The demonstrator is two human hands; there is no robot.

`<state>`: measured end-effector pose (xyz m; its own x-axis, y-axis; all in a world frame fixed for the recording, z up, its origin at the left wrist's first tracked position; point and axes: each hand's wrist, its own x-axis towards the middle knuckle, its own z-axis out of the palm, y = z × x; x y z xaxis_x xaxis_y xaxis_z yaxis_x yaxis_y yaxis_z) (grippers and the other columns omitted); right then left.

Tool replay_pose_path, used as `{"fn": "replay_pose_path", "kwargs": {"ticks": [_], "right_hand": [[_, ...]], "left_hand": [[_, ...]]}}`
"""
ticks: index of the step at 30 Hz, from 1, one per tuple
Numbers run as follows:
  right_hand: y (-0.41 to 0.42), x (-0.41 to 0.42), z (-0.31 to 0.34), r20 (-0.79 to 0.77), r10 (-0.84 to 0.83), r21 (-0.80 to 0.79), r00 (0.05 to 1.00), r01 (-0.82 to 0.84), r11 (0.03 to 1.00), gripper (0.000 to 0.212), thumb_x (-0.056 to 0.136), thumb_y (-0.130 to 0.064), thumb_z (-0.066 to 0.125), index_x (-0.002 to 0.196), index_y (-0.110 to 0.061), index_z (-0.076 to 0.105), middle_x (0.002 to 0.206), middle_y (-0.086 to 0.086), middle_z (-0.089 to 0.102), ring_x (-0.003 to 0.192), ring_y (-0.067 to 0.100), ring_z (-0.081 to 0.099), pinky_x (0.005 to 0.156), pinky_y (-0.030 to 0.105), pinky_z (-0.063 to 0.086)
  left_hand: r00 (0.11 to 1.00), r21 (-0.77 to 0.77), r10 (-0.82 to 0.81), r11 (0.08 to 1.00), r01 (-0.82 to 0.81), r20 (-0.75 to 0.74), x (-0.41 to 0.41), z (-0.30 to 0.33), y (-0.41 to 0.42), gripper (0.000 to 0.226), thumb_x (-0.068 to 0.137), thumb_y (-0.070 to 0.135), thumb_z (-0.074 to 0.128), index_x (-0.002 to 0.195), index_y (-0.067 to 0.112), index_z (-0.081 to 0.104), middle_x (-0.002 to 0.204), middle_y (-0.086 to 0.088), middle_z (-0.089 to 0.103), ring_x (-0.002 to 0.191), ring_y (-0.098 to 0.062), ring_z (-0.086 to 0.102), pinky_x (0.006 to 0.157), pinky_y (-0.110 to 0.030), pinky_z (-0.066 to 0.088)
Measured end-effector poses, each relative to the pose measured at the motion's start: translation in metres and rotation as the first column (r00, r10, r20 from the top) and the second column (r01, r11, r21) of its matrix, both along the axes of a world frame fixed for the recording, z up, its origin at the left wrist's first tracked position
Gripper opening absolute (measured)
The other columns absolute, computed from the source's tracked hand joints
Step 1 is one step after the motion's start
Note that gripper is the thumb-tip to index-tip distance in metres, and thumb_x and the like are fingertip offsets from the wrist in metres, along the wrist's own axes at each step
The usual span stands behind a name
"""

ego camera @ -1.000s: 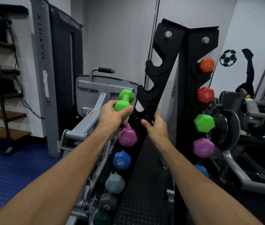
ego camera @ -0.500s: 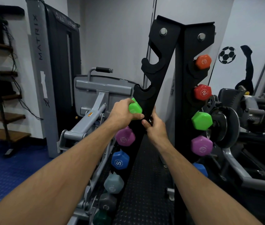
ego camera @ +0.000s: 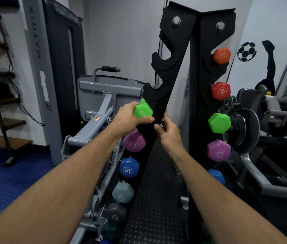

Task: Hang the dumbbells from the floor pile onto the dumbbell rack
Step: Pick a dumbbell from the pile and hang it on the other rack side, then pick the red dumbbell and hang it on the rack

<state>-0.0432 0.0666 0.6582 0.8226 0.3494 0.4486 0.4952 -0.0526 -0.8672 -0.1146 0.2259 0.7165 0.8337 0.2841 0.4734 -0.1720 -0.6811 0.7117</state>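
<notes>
A tall black dumbbell rack point(ego camera: 170, 55) stands right in front of me, with two notched uprights. My left hand point(ego camera: 130, 117) grips a green dumbbell point(ego camera: 143, 110) pressed against the left upright, just under an empty hook. My right hand point(ego camera: 167, 132) holds the inner edge of that same upright. Below the green one hang purple point(ego camera: 134, 142), blue point(ego camera: 129, 167), pale blue point(ego camera: 123, 192) and grey point(ego camera: 116, 212) dumbbells. The right upright carries orange point(ego camera: 221, 56), red point(ego camera: 220, 91), green point(ego camera: 219, 123) and purple point(ego camera: 218, 150) ones. The floor pile is out of view.
A grey Matrix weight machine point(ego camera: 104, 95) stands close behind the rack on the left. Another machine with a black disc point(ego camera: 244, 129) crowds the right side. Wooden shelves point(ego camera: 2, 120) line the far left wall. Blue rubber flooring point(ego camera: 7, 182) lies at lower left.
My left hand has lowered the green dumbbell and turned it in against the left upright, into the slot above the purple one. My right hand stayed on the upright.
</notes>
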Motion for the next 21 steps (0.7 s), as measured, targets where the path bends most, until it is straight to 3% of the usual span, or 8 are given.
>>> {"fn": "replay_pose_path", "kwargs": {"ticks": [4, 9, 13, 15, 17, 21], "right_hand": [[0.0, -0.001, 0.001, 0.016, -0.015, -0.017, 1.0, 0.015, 1.0, 0.072, 0.104, -0.007, 0.058, 0.164, -0.029, 0.024, 0.151, -0.005, 0.055, 0.134, 0.006, 0.055, 0.114, 0.03, 0.046], [-0.001, -0.002, -0.001, 0.02, -0.023, -0.038, 1.0, 0.023, 0.999, 0.073, 0.104, -0.016, 0.058, 0.162, -0.04, 0.021, 0.154, -0.006, 0.053, 0.132, 0.01, 0.058, 0.113, 0.042, 0.05], [-0.004, -0.013, 0.002, 0.019, -0.026, -0.078, 0.999, 0.028, 0.997, 0.068, 0.106, -0.028, 0.054, 0.162, -0.042, 0.019, 0.159, -0.008, 0.047, 0.141, 0.013, 0.051, 0.118, 0.043, 0.044], [-0.009, -0.021, -0.002, 0.029, -0.041, -0.125, 0.999, 0.045, 0.991, 0.066, 0.108, -0.032, 0.051, 0.164, -0.035, 0.017, 0.162, -0.003, 0.043, 0.146, 0.015, 0.044, 0.12, 0.032, 0.035], [-0.016, -0.028, -0.012, 0.036, -0.072, -0.177, 0.997, 0.078, 0.981, 0.069, 0.107, -0.034, 0.053, 0.165, -0.029, 0.017, 0.162, 0.0, 0.042, 0.148, 0.017, 0.041, 0.114, 0.023, 0.029], [-0.036, -0.037, -0.051, 0.0, -0.093, -0.191, 0.996, 0.092, 0.977, 0.077, 0.1, -0.036, 0.065, 0.164, -0.03, 0.022, 0.161, 0.001, 0.044, 0.146, 0.015, 0.044, 0.123, 0.038, 0.035]], "left_hand": [[1.0, 0.007, 0.0, 1.0, 0.001, -0.006, -0.003, 0.0, -0.002, 0.054, 0.072, 0.048, 0.089, 0.112, 0.022, 0.063, 0.094, 0.01, 0.067, 0.085, -0.005, 0.063, 0.067, -0.022, 0.046], [1.0, 0.036, -0.004, 0.999, 0.005, -0.03, -0.006, 0.004, -0.004, 0.058, 0.075, 0.049, 0.087, 0.119, 0.022, 0.059, 0.099, 0.011, 0.065, 0.093, -0.008, 0.064, 0.076, -0.027, 0.053], [0.998, -0.063, -0.054, 0.997, 0.052, -0.023, -0.012, 0.0, -0.01, 0.076, 0.078, 0.048, 0.085, 0.14, 0.023, 0.049, 0.106, 0.014, 0.061, 0.098, -0.008, 0.065, 0.082, -0.029, 0.056], [0.999, -0.101, -0.052, 0.993, 0.053, 0.016, -0.018, -0.008, -0.017, 0.092, 0.08, 0.054, 0.081, 0.153, 0.023, 0.035, 0.119, 0.011, 0.058, 0.11, -0.011, 0.062, 0.095, -0.033, 0.055], [0.996, -0.13, -0.014, 0.991, 0.025, 0.088, -0.024, -0.022, -0.022, 0.092, 0.083, 0.057, 0.077, 0.157, 0.024, 0.031, 0.129, 0.009, 0.055, 0.123, -0.013, 0.057, 0.108, -0.039, 0.049], [0.954, -0.178, 0.098, 0.983, -0.048, 0.283, -0.042, -0.065, -0.034, 0.077, 0.087, 0.053, 0.071, 0.152, 0.025, 0.039, 0.145, 0.008, 0.052, 0.133, -0.008, 0.05, 0.112, -0.041, 0.047]]}}
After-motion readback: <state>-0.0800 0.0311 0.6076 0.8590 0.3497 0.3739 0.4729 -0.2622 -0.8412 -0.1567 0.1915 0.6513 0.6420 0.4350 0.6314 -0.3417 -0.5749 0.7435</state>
